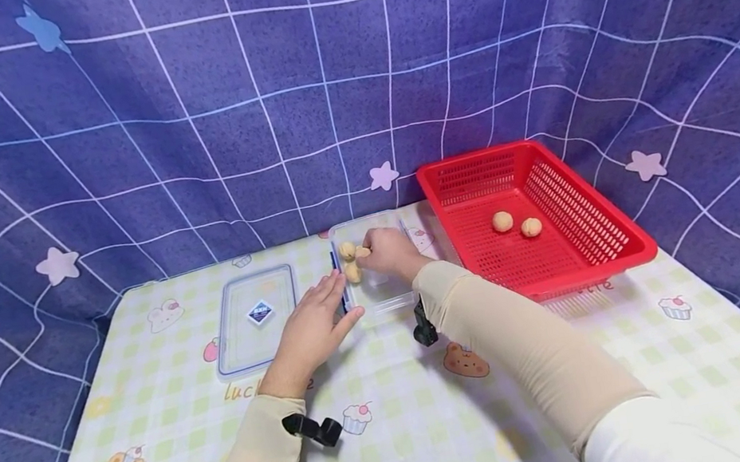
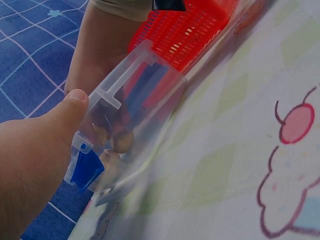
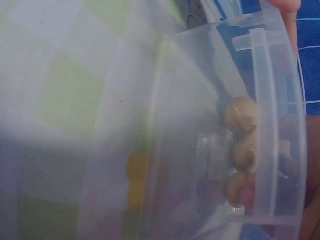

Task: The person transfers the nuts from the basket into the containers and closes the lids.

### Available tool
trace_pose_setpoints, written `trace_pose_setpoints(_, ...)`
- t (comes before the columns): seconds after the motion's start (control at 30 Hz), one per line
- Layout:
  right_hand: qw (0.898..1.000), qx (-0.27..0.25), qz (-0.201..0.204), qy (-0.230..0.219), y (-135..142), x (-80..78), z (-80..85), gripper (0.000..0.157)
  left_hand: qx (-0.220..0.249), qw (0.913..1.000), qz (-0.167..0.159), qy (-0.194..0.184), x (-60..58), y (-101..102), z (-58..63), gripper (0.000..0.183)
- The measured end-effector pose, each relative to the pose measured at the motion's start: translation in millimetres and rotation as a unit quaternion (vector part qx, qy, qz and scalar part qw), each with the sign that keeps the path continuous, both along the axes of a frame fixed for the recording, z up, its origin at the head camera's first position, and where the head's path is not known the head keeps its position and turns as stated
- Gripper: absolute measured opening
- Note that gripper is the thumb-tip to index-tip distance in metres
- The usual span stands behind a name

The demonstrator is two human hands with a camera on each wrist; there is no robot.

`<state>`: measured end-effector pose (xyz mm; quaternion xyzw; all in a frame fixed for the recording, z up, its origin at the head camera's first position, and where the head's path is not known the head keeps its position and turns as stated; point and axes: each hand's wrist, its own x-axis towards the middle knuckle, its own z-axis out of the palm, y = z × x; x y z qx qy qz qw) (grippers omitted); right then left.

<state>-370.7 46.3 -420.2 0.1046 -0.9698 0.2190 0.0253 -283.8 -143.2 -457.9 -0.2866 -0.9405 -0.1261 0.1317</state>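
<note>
A clear plastic box (image 1: 387, 293) with blue side clips stands at the back middle of the table. Along its left wall lie walnuts (image 1: 352, 273), seen through the plastic in both wrist views. My right hand (image 1: 391, 252) reaches down into the box and pinches a walnut (image 1: 363, 251) beside the others. Against the box's left side rests my left hand (image 1: 314, 316), its fingers extended along the wall and its thumb (image 2: 76, 97) at the near rim. A blue clip (image 2: 86, 169) hangs down near that thumb.
To the right, a red plastic basket (image 1: 493, 272) holds two walnuts (image 1: 517, 224). A clear lid (image 1: 257, 321) with a blue seal and a blue label lies left of the box. A blue curtain (image 1: 293, 114) hangs behind the patterned tablecloth (image 1: 402, 436).
</note>
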Motion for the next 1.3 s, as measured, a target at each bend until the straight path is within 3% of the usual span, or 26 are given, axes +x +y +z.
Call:
trace_pose_setpoints(0.63, 1.0, 0.024, -0.01, 0.007, -1, 2.1, -17.5, 0.017, 0.001, 1.0, -0.001, 0.002, -1.2, 1, 1.8, 0.073)
trace_pose_setpoints(1.3, 0.997, 0.079, 0.003, 0.025, -3, 0.9, -24.2, 0.026, -0.005, 1.0, 0.001, 0.0, -3.4, 1, -1.0, 0.075)
